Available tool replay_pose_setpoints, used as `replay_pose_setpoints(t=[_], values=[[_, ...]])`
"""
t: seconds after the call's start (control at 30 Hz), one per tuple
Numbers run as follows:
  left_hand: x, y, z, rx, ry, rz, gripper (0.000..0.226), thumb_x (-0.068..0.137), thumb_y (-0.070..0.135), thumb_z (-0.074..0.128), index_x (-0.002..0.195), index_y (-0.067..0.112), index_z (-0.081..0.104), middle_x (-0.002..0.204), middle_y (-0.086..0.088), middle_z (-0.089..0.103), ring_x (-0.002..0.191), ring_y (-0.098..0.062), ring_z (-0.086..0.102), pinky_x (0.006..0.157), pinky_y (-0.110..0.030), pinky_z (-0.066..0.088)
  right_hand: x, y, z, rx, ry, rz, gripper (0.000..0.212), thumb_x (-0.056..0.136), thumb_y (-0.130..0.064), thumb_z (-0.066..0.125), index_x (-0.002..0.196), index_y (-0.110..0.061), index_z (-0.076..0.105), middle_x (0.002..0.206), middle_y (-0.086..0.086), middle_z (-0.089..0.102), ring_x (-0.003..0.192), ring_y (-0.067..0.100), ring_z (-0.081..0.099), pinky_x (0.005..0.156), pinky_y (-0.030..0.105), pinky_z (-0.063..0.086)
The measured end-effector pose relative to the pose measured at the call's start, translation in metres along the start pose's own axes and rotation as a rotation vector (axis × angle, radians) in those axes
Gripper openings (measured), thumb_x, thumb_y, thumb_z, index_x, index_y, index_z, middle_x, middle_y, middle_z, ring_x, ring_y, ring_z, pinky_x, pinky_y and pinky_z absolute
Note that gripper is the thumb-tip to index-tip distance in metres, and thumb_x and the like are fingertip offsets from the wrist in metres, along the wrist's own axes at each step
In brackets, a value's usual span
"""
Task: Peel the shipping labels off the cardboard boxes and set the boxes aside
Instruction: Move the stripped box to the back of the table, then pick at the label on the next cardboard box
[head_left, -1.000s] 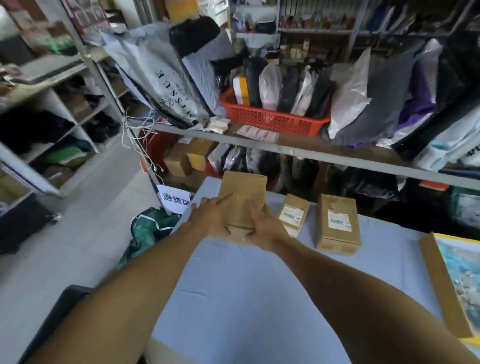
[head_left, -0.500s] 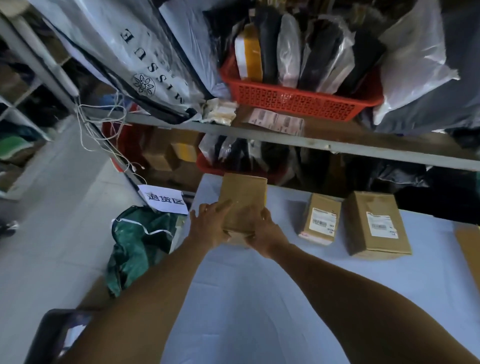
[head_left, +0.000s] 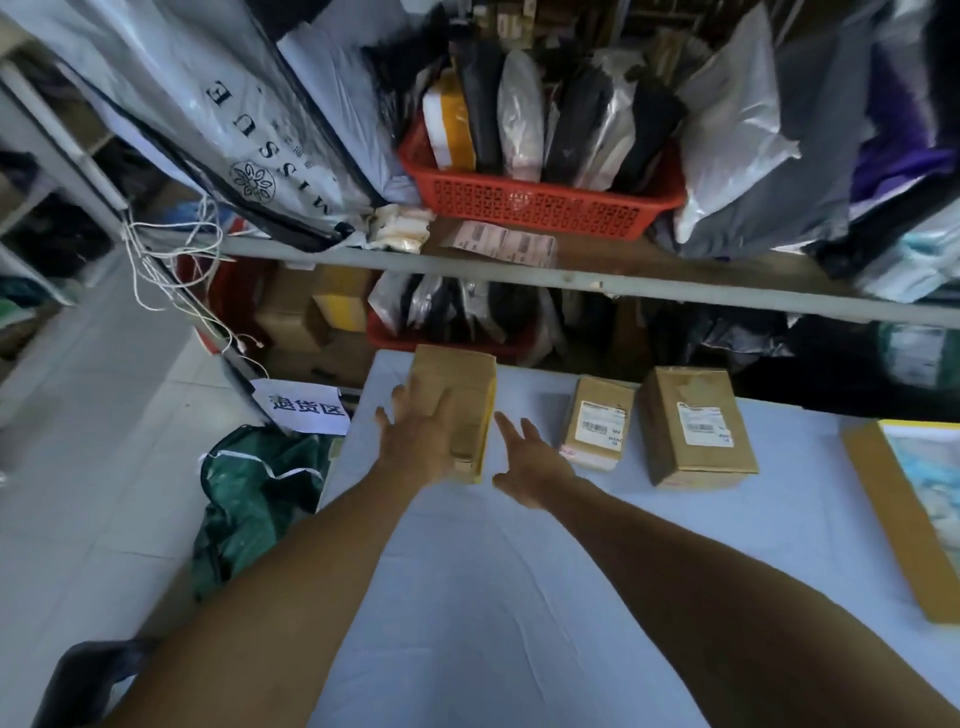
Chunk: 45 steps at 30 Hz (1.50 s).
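Observation:
A plain cardboard box (head_left: 457, 379) with no label showing lies at the far left corner of the pale blue table (head_left: 493, 597). My left hand (head_left: 421, 441) lies flat on its near left part, fingers straight. My right hand (head_left: 530, 462) hovers just right of the box with spread fingers, holding nothing. To the right stand a small labelled box (head_left: 597, 423) and a bigger labelled box (head_left: 693, 426), each with a white shipping label on top.
A metal shelf rail (head_left: 571, 280) runs behind the table, carrying a red basket (head_left: 535, 202) of parcels and several plastic mailer bags. A green bag (head_left: 254, 488) and a paper sign (head_left: 304, 408) lie on the floor at left. A flat yellow-edged package (head_left: 904, 514) lies at right.
Both hands gripped the plain box at its near end before. Now the box rests on the table corner, my right hand has come off it, and my left hand lies flat on it.

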<state>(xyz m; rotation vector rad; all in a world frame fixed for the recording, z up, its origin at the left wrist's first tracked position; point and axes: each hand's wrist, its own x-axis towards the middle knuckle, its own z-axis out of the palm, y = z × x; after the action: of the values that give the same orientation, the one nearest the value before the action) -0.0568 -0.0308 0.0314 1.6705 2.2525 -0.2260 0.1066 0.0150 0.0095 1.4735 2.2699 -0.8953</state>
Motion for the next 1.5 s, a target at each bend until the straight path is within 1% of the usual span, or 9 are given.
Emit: replay_pose_setpoints(t=[0.13,0.33,0.6,0.93,1.07,1.17,1.27,1.37,1.5], values=[[-0.025,0.054,0.008,-0.025,0.040,0.086,0.084,0.089,0.034,0.059,0.155,0.028,0.006,0.161,-0.011,-0.008,0.146,-0.042,-0.007,0.116,-0.059,0.007,-0.038,0.059,-0.008,0.045,0.145,0.060,0.084,0.090,-0.025,0.058,0.154,-0.032,0.003,0.162,0.006,0.011,0.136,0.034,0.040,0.099,0.042,0.048],[-0.067,0.158,0.026,-0.006,0.048,0.157,0.082,0.088,0.039,0.061,0.153,0.026,0.013,0.159,-0.015,0.002,0.146,-0.038,0.003,0.115,-0.051,0.016,-0.118,0.166,-0.030,0.107,0.362,0.164,0.069,0.088,-0.025,0.060,0.147,-0.021,0.025,0.144,0.010,0.039,0.124,0.034,0.047,0.092,0.045,0.050],[-0.102,0.261,0.022,-0.054,0.027,0.213,0.083,0.091,0.037,0.061,0.154,0.023,0.009,0.160,-0.017,0.003,0.145,-0.039,0.010,0.113,-0.045,0.027,-0.177,0.266,-0.043,0.145,0.408,0.245,0.068,0.090,-0.027,0.059,0.149,-0.019,0.024,0.151,0.012,0.033,0.130,0.034,0.044,0.099,0.045,0.048],[-0.044,0.303,0.037,-0.217,0.045,0.276,0.100,0.085,0.026,0.070,0.154,0.029,-0.001,0.153,-0.012,0.016,0.127,-0.031,0.044,0.085,-0.033,0.049,-0.133,0.286,-0.047,0.232,0.450,0.240,0.077,0.088,-0.028,0.066,0.150,-0.023,0.020,0.152,0.009,0.033,0.131,0.032,0.045,0.100,0.046,0.048],[-0.016,0.304,0.052,-0.236,0.070,0.294,0.111,0.080,0.026,0.074,0.153,0.031,-0.009,0.159,-0.009,-0.003,0.126,-0.033,0.044,0.083,-0.037,0.053,-0.110,0.292,-0.048,0.196,0.429,0.195,0.084,0.084,-0.027,0.068,0.150,-0.026,0.017,0.152,0.011,0.031,0.128,0.035,0.046,0.097,0.047,0.050],[0.001,0.307,0.062,-0.201,0.058,0.282,0.107,0.079,0.032,0.074,0.154,0.029,-0.004,0.159,-0.010,-0.004,0.130,-0.035,0.041,0.088,-0.041,0.054,-0.091,0.300,-0.057,0.161,0.369,0.210,0.090,0.083,-0.025,0.068,0.151,-0.032,0.009,0.157,0.013,0.019,0.133,0.039,0.041,0.097,0.049,0.049],[0.019,0.314,0.070,-0.144,0.007,0.243,0.101,0.083,0.036,0.071,0.154,0.025,-0.001,0.157,-0.016,0.007,0.136,-0.038,0.034,0.098,-0.046,0.046,-0.072,0.310,-0.067,0.043,0.274,0.177,0.107,0.081,-0.011,0.071,0.151,-0.042,-0.004,0.162,0.012,-0.005,0.130,0.039,0.042,0.085,0.043,0.056],[0.031,0.321,0.080,-0.161,-0.024,0.225,0.101,0.084,0.037,0.069,0.153,0.026,-0.004,0.151,-0.016,0.024,0.133,-0.037,0.038,0.097,-0.048,0.046,-0.050,0.318,-0.070,0.022,0.162,0.110,0.117,0.079,-0.007,0.075,0.150,-0.044,-0.010,0.161,0.011,-0.017,0.123,0.040,0.050,0.075,0.035,0.056],[0.034,0.333,0.090,-0.273,0.035,0.178,0.098,0.087,0.030,0.069,0.154,0.026,-0.002,0.149,-0.015,0.034,0.127,-0.032,0.047,0.095,-0.045,0.048,-0.029,0.322,-0.064,0.257,0.167,0.036,0.091,0.087,-0.008,0.062,0.154,-0.033,0.007,0.161,0.006,0.009,0.134,0.041,0.040,0.101,0.046,0.047]])
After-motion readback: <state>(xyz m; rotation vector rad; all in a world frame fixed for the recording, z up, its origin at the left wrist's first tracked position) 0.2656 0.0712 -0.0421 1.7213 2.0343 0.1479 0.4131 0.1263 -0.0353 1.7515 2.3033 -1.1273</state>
